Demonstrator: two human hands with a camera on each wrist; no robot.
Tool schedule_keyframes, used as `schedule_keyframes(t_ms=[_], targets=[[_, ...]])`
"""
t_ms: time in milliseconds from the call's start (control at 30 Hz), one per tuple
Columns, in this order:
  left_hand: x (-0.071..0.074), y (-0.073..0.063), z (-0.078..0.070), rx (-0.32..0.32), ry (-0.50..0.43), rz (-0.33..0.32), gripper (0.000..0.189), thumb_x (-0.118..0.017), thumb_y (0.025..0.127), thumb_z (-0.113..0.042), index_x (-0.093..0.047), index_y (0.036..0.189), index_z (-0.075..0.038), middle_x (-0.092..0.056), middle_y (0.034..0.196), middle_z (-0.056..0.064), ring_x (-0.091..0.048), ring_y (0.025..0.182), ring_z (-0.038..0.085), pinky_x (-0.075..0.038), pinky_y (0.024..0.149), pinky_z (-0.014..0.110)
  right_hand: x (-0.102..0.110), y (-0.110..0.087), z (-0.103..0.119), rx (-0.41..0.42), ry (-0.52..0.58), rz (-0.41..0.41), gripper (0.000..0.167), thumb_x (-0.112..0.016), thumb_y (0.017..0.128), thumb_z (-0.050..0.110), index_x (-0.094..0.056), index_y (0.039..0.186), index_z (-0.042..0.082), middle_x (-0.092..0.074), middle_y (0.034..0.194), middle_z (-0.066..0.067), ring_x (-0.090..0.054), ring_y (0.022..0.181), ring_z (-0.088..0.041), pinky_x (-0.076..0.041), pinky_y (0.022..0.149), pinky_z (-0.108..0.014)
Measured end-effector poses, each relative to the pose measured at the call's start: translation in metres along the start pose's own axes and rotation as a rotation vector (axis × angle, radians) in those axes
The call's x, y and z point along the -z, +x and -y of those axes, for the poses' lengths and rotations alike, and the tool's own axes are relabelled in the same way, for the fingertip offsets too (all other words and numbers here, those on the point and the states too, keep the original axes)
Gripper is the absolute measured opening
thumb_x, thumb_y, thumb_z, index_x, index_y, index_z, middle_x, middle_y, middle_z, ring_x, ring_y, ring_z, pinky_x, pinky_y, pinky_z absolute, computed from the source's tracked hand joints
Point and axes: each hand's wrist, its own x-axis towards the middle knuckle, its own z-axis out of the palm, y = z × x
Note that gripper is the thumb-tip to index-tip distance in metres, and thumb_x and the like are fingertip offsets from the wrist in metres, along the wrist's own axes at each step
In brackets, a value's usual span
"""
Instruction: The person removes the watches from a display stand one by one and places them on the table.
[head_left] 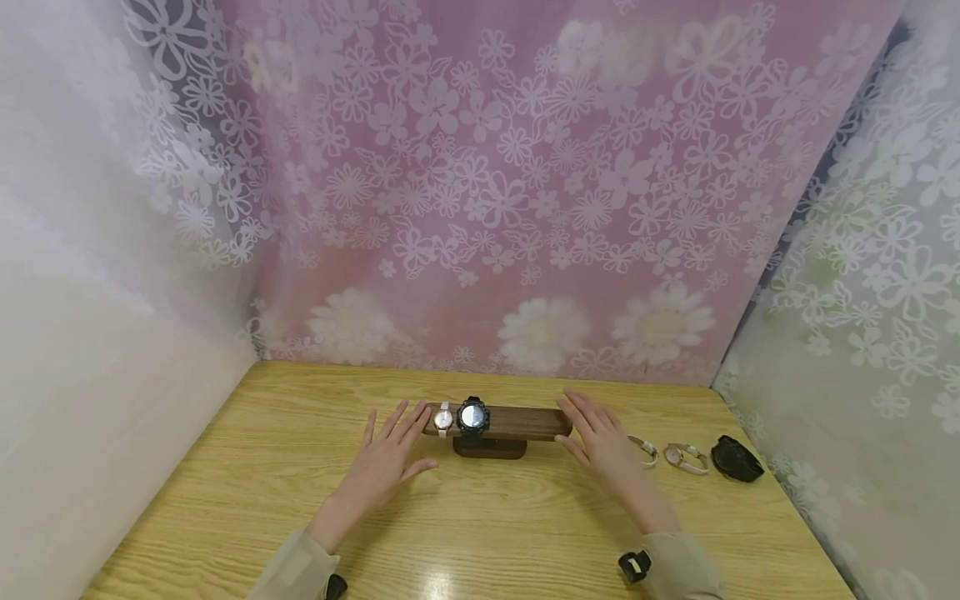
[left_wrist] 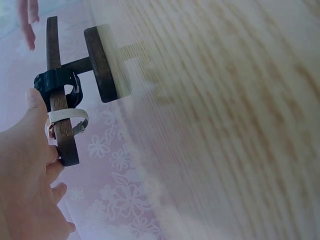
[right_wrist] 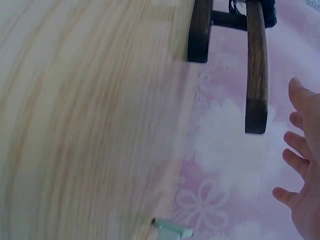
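A dark wooden watch stand (head_left: 525,423) with a long bar on a short base stands upright on the table. Toward the bar's left end sit a small watch with a white strap (head_left: 443,419) and a bulky black watch (head_left: 473,415). My left hand (head_left: 378,468) has its fingers extended, fingertips right at the bar's left end; its thumb points toward the black watch in the left wrist view. At the opposite end is my right hand (head_left: 606,454), fingers spread loosely. The right wrist view shows a gap between those fingers and the bar's end (right_wrist: 256,115).
Right of my right hand lie a light-strapped watch (head_left: 649,452), partly hidden, a pinkish-dial watch (head_left: 677,455) and a black watch (head_left: 737,459). The light wood table (head_left: 465,517) meets a pink floral curtain (head_left: 487,208) behind, with pale sheets on both sides.
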Motion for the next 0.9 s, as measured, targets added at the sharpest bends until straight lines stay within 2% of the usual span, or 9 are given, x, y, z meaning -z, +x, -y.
schedule_keyframes(t_ms=[300, 467, 567, 700, 900], targets=[[0.0, -0.001, 0.001, -0.017, 0.027, -0.018, 0.082, -0.064, 0.094, -0.052, -0.036, 0.158, -0.009, -0.03, 0.164, 0.006, -0.025, 0.152, 0.034, -0.009, 0.12, 0.068, -0.013, 0.012, 0.026, 0.03, -0.047, 0.045, 0.072, -0.076, 0.089, 0.03, -0.048, 0.151, 0.008, -0.043, 0.157, -0.016, -0.043, 0.142, -0.038, -0.035, 0.111, -0.067], [0.0, -0.001, 0.001, -0.015, 0.026, -0.011, 0.083, -0.064, 0.094, -0.053, -0.035, 0.158, -0.009, -0.031, 0.164, 0.007, -0.026, 0.152, 0.034, -0.009, 0.12, 0.068, -0.02, 0.014, 0.036, 0.011, -0.045, 0.124, 0.07, -0.062, 0.098, 0.045, -0.04, 0.157, 0.013, -0.034, 0.163, -0.011, -0.034, 0.149, -0.032, -0.029, 0.118, -0.061], [-0.001, -0.001, 0.002, -0.019, 0.007, -0.02, 0.083, -0.066, 0.093, -0.051, -0.036, 0.158, -0.009, -0.033, 0.164, 0.008, -0.026, 0.152, 0.035, -0.01, 0.12, 0.069, -0.023, 0.014, 0.042, 0.011, -0.059, 0.167, 0.071, -0.056, 0.1, 0.049, -0.035, 0.159, 0.015, -0.03, 0.165, -0.01, -0.029, 0.151, -0.03, -0.028, 0.119, -0.059], [-0.002, 0.0, 0.002, -0.024, -0.002, -0.02, 0.083, -0.066, 0.093, -0.051, -0.036, 0.158, -0.009, -0.033, 0.164, 0.009, -0.024, 0.153, 0.035, -0.009, 0.12, 0.069, -0.024, 0.014, 0.049, 0.035, -0.069, 0.16, 0.074, -0.066, 0.096, 0.043, -0.039, 0.157, 0.011, -0.033, 0.163, -0.013, -0.034, 0.149, -0.032, -0.033, 0.116, -0.062], [-0.001, 0.0, 0.002, -0.011, -0.001, 0.008, 0.082, -0.061, 0.096, -0.053, -0.033, 0.159, -0.01, -0.03, 0.165, 0.006, -0.019, 0.155, 0.031, -0.006, 0.121, 0.067, -0.023, 0.012, 0.055, 0.009, -0.053, 0.195, 0.075, -0.07, 0.095, 0.039, -0.037, 0.158, 0.012, -0.028, 0.166, -0.009, -0.032, 0.15, -0.029, -0.025, 0.119, -0.062]])
